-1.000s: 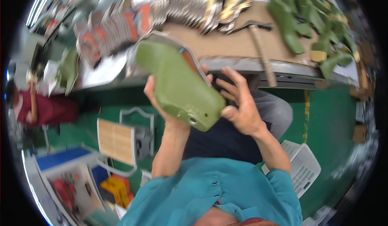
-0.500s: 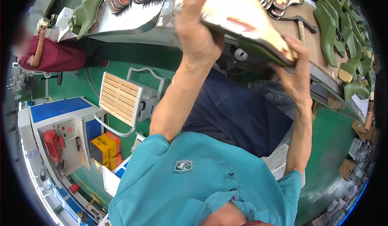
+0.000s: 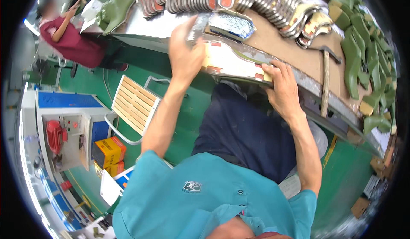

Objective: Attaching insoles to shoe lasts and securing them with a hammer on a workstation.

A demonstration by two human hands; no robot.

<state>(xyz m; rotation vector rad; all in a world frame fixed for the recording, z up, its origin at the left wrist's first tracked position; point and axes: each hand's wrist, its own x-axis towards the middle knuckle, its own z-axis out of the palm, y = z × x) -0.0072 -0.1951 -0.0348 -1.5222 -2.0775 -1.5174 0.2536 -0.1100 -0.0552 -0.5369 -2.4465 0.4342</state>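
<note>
A green shoe last (image 3: 254, 58) with a pale insole (image 3: 230, 61) on its upward face lies level in front of the bench edge. My right hand (image 3: 282, 83) grips its right end, fingers over the top and thumb beneath. My left hand (image 3: 185, 51) is beside the left end, smeared by motion, its fingers pointing up toward the bench edge. Whether it touches the last or holds anything cannot be made out. Just beyond the last, a blue-and-white patterned block (image 3: 232, 25) rests at the bench's edge.
Rows of curved insole pieces (image 3: 277, 6) stand along the bench (image 3: 305, 59). A hammer (image 3: 326, 76) lies with its handle over the front edge. Green lasts (image 3: 352, 63) are piled at right. A slatted chair (image 3: 136, 104) stands at left; beyond it a person in maroon (image 3: 70, 42).
The shoe last has come down from over the bench to its front edge and now lies more level. My left hand has shifted left, off its earlier grip. My right hand still holds the last.
</note>
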